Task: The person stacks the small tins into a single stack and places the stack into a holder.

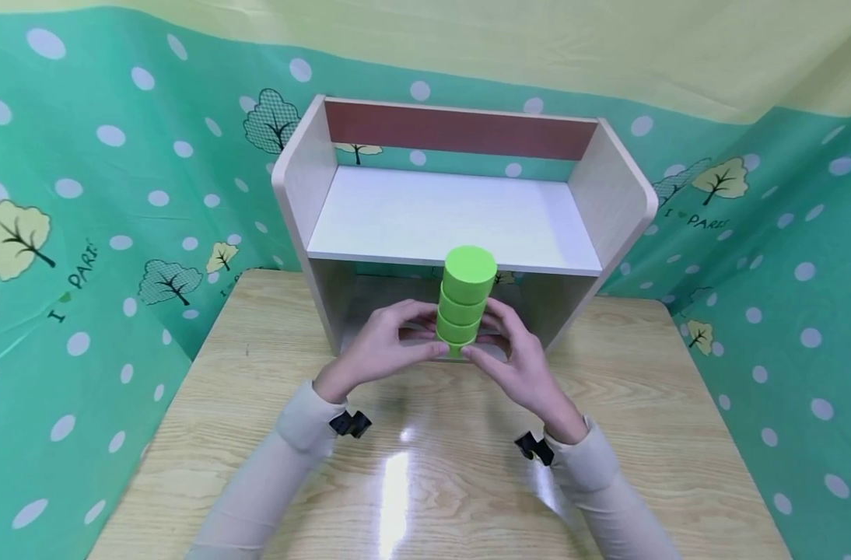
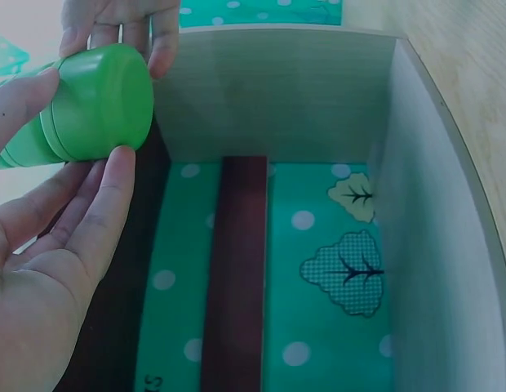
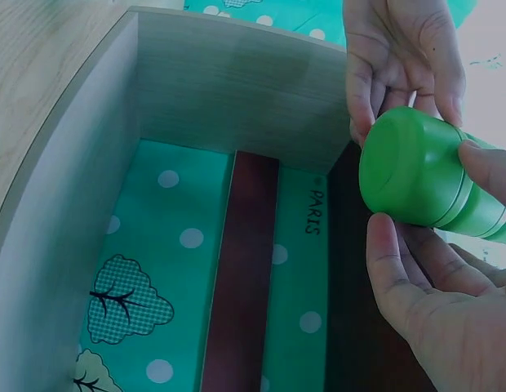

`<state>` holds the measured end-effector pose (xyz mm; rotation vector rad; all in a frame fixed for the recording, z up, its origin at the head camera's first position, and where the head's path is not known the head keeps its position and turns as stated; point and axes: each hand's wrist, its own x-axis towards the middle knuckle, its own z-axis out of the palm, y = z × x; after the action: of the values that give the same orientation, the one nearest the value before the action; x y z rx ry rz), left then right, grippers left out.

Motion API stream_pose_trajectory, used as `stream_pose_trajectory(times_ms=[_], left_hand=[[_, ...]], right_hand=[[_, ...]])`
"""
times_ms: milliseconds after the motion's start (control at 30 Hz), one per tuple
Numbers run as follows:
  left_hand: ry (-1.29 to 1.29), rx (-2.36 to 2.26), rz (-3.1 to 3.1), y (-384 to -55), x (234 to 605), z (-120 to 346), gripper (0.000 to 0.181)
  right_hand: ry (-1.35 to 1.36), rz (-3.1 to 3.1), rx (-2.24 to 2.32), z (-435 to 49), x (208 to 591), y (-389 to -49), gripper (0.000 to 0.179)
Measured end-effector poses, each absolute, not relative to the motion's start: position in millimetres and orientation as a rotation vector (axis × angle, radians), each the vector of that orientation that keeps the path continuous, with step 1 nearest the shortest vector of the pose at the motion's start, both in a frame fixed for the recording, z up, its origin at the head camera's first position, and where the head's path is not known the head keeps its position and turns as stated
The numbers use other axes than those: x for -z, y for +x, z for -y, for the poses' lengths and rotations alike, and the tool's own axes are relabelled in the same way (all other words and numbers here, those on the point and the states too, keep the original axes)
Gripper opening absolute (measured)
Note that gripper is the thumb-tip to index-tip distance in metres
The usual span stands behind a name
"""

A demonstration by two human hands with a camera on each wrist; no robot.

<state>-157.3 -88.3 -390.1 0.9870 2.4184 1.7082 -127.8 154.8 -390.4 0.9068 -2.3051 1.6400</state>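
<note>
A stack of bright green, round cup-like pieces (image 1: 462, 311) stands nearly upright, slightly tilted, in front of the shelf's lower compartment. Its widest piece, with a flat closed end, is on top. My left hand (image 1: 386, 342) holds the stack's lower part from the left, thumb in front and fingers behind. From the right, my right hand (image 1: 516, 362) grips it in the same way, with the thumbs close together near its base. Both wrist views show the smooth green end piece (image 2: 102, 102) between the fingers of the two hands. Whether the base touches the shelf or table is hidden.
A pale two-level shelf (image 1: 439, 218) with a dark red back rail (image 1: 460, 128) stands at the back of the wooden table (image 1: 257, 373). Its side panels (image 1: 306, 171) rise on both sides. Patterned green cloth (image 1: 103, 202) hangs behind and around.
</note>
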Motion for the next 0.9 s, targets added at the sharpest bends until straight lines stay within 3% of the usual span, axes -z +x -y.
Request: stream_pose_trajectory(times_ms=[900], left_hand=[[1.093, -1.706, -2.448, -167.7, 357.3, 87.6, 0.047]], right_hand=[[0.925, 2.257, -1.604, -155.1, 359.6, -135.9, 0.076]])
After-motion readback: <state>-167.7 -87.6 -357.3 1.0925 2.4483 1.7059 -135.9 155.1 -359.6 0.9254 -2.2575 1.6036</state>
